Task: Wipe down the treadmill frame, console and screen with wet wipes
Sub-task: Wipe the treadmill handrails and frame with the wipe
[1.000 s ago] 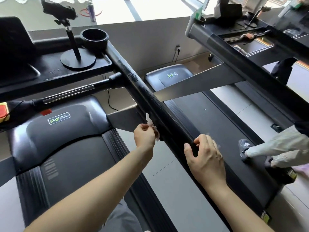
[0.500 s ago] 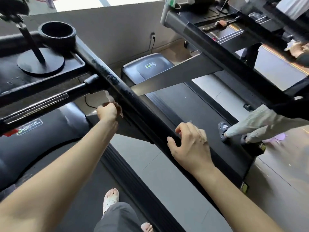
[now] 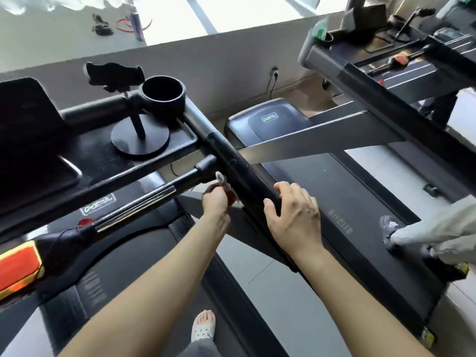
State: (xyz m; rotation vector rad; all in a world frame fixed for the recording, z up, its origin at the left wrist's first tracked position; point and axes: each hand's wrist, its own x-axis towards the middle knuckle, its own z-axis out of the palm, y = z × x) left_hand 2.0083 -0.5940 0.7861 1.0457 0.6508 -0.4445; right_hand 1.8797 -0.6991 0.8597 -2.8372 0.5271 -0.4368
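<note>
The treadmill's black side handrail [image 3: 231, 161] runs diagonally from the cup holder [image 3: 163, 95] down to the lower right. My left hand [image 3: 215, 199] pinches a small white wet wipe [image 3: 221, 177] against the inner side of that rail, just below where the cross handlebar [image 3: 185, 180] joins it. My right hand [image 3: 296, 215] rests on top of the rail lower down, fingers loosely curved over its far side. The console tray [image 3: 85, 161] and the dark screen [image 3: 25, 117] lie at the left.
A phone holder on a round base [image 3: 140, 136] stands on the console tray. A second treadmill [image 3: 360, 73] is at the right, with another person's foot and leg [image 3: 417, 233] on its belt. My own sandalled foot [image 3: 203, 327] shows below. A red safety key [image 3: 19, 266] hangs at the far left.
My left hand has slid the wipe up along the rail toward the handlebar joint. My right hand has followed upward on the rail. The camera tilted back up toward the console.
</note>
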